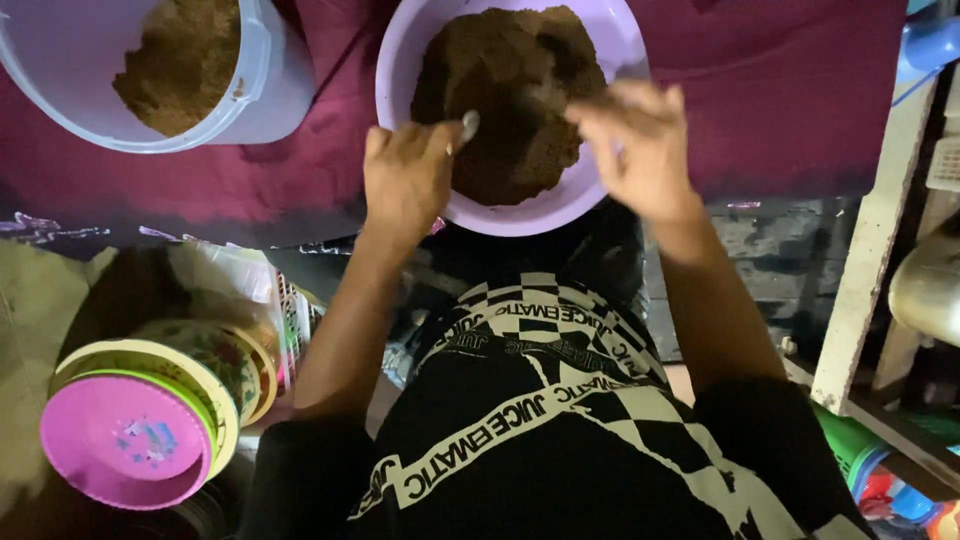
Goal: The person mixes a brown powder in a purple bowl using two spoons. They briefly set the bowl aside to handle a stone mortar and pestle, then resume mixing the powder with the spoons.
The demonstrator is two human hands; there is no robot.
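A lilac plastic basin (400, 60) holds a mound of brown powder (505, 100) on a maroon cloth. My left hand (405, 180) is at the basin's near rim, closed on a metal spoon (468, 125) whose bowl lies at the powder's edge. My right hand (640, 140) hovers over the basin's right side, blurred, fingers bent toward the powder; whether it pinches anything I cannot tell.
A pale bucket (270, 80) with more brown powder stands at the upper left on the maroon cloth (780, 90). Stacked coloured plates, a pink one (125, 440) uppermost, sit at the lower left. A white wooden post (880, 230) and a metal pot (930, 290) are on the right.
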